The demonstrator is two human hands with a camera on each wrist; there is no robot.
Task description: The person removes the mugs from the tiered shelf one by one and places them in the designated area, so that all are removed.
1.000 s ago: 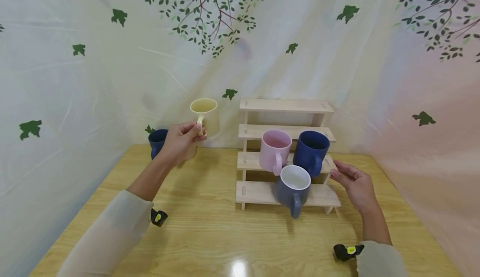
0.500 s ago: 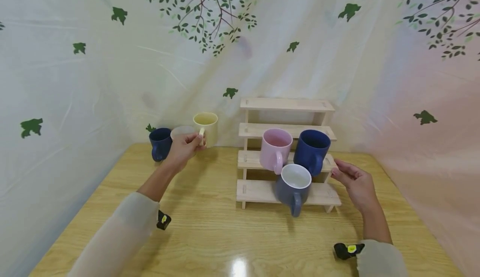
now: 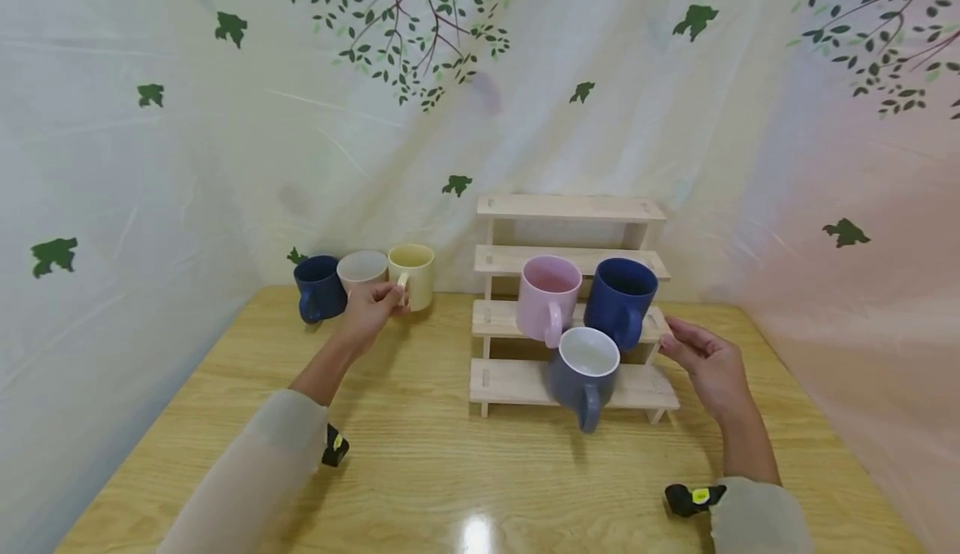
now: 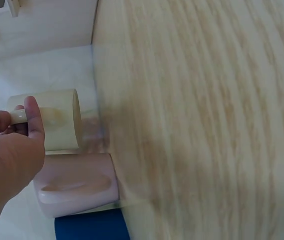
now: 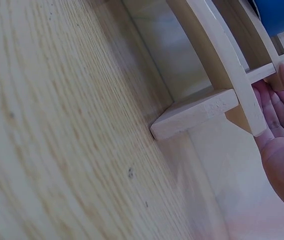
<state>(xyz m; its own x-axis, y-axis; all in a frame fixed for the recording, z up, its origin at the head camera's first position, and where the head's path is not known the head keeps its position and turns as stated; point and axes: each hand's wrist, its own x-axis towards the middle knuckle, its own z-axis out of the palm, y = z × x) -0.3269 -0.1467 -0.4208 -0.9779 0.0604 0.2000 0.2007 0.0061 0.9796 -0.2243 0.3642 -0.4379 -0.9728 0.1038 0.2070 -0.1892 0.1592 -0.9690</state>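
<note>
At the back left, my left hand (image 3: 369, 314) pinches the handle of a pale yellow mug (image 3: 417, 275). The mug is upright and low over the table; I cannot tell whether its base touches. Left of it stand a pale pinkish mug (image 3: 358, 266), partly behind the hand, and a dark blue mug (image 3: 320, 285). On the right, my right hand (image 3: 712, 371) grips the end of a step of the wooden tiered rack (image 3: 510, 383), thumb above and fingers beneath in the right wrist view. The rack bears a pink mug (image 3: 546, 304), a blue mug (image 3: 618, 296) and a grey mug (image 3: 581, 383).
The wooden table (image 3: 450, 471) ends at a pale cloth backdrop (image 3: 360, 154) with printed leaves. Bare table lies between the left row of mugs and the rack. The rack's top step (image 3: 570, 207) bears nothing.
My left hand has lowered the yellow mug from mid-air to beside the pinkish mug, which has come into view. The right hand and the rack have stayed put.
</note>
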